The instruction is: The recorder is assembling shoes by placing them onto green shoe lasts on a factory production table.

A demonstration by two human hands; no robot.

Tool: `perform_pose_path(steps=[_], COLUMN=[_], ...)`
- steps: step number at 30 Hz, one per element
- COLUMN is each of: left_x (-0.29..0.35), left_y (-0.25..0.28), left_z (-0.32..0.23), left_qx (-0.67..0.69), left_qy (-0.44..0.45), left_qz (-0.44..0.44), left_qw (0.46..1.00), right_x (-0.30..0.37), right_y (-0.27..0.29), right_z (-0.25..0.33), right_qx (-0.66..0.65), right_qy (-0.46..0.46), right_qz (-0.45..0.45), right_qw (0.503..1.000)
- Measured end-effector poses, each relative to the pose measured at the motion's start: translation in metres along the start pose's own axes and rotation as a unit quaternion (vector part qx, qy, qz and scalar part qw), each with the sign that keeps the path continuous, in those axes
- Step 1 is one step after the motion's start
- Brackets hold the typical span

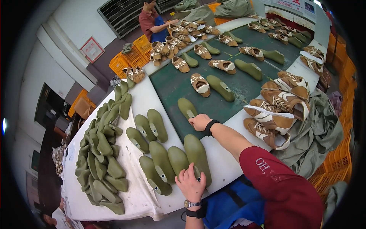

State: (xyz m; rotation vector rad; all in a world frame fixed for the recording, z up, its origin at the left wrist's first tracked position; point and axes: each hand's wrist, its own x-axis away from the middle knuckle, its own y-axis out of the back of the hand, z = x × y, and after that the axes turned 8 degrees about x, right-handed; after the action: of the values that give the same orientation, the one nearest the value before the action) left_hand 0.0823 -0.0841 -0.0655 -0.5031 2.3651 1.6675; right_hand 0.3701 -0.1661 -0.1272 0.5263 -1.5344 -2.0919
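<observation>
My right hand (pixel 200 122) grips the heel end of an olive-green shoe last (pixel 185 106) lying on the dark green belt (pixel 167 89). Closer to me, my left hand (pixel 191 185) is curled over the heel end of another green last (pixel 177 157) on the white tabletop. Its fingers also reach beside a larger last (pixel 196 150) just to the right; the palm hides the grip. Several more lasts (pixel 158 156) lie in a loose group to the left. On the belt ahead, a brown-and-white sneaker (pixel 200 84) lies beside a green last (pixel 220 87).
A big pile of lasts (pixel 103 149) covers the left of the white table (pixel 141 208). Stacked sneakers (pixel 276 108) and grey-green cloth (pixel 312 131) crowd the right side. Beyond the belt, a person (pixel 152 23) works by a sneaker heap (pixel 187 32). Orange crates (pixel 131 57) stand behind.
</observation>
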Motion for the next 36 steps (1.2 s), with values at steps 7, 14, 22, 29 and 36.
perform_pose_path(steps=[7, 14, 22, 29, 36], left_x=[0.002, -0.001, -0.002, 0.000, 0.001], left_y=[-0.005, -0.003, -0.005, -0.002, -0.004], left_z=[0.003, 0.009, 0.004, 0.004, 0.005], left_qx=[-0.006, 0.005, -0.015, -0.018, -0.001], left_qy=[-0.009, 0.004, -0.029, -0.017, 0.004], left_qz=[-0.008, 0.023, -0.006, -0.003, 0.010], left_qw=[1.000, 1.000, 0.999, 1.000, 1.000], right_x=[0.048, 0.224, 0.335, 0.318, 0.285], right_y=[0.006, 0.120, 0.173, 0.174, 0.130], right_z=[0.023, 0.016, -0.078, -0.082, -0.025], right_qx=[-0.098, 0.044, 0.185, -0.328, -0.803], right_qy=[-0.040, 0.091, -0.248, -0.254, -0.188], right_qz=[-0.063, -0.181, -0.029, -0.274, -0.075], right_qw=[0.992, 0.978, 0.950, 0.868, 0.560])
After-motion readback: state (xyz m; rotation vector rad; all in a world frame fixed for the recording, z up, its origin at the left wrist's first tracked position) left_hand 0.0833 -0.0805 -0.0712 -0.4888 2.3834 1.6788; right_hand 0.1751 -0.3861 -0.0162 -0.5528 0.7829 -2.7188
